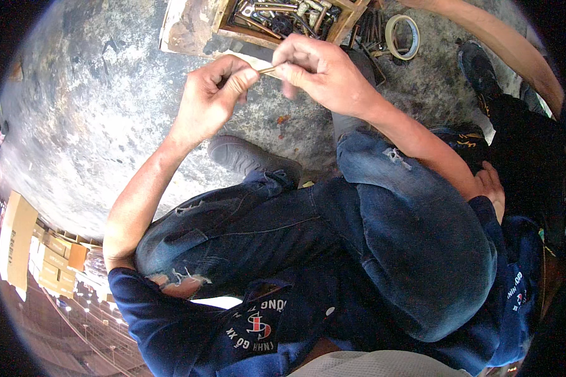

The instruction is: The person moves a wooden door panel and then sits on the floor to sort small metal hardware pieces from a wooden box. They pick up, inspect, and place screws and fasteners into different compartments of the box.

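Observation:
Between my two hands is a thin, brass-coloured rod-like piece (268, 70), held up above the floor just in front of a wooden box. My left hand (212, 97) pinches one end between thumb and bent fingers. At the other end, my right hand (324, 72) is closed on it with thumb and forefinger, its other fingers curled and slightly blurred. Most of the piece is covered by my fingertips, so its exact kind does not show. The wooden box (347, 26) holds a jumble of bolts and metal fittings (289, 14).
Right of the box lie a ring-shaped tape roll (390, 39) and several dark metal rods (370, 34). A co-worker sits close at my right, their forearm (516, 44) reaching across the top right. My bent knees and grey shoe (251, 157) are below. Cardboard boxes (56, 261) stand far left.

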The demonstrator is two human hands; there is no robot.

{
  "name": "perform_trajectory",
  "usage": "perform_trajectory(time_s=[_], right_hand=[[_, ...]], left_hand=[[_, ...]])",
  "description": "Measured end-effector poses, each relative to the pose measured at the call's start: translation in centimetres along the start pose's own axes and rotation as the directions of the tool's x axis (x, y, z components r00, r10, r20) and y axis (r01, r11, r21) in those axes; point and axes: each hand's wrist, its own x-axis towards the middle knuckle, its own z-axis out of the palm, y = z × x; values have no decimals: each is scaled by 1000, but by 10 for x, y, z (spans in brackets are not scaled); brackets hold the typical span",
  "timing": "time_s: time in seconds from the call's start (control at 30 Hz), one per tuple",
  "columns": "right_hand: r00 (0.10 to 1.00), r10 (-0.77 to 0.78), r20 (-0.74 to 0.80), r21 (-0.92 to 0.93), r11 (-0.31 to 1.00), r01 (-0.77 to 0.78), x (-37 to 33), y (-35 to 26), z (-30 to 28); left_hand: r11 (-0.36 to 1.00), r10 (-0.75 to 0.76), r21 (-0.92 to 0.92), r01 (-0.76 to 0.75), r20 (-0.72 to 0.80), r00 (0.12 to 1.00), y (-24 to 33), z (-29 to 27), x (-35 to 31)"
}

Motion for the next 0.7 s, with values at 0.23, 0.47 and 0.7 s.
perform_trajectory(time_s=[0.23,0.47,0.7], right_hand=[[937,321,136,98,937,-335,-10,6,-7],[970,-215,-110,-176,965,194,-4,4,3],[971,240,27,168,956,-241,-8,-1,-5]], left_hand=[[996,81,50,-77,-86,993,4,11,1],[934,-284,-188,305,131,950,11,-2,6],[996,-47,-71,44,-38,998,15,7,7]])
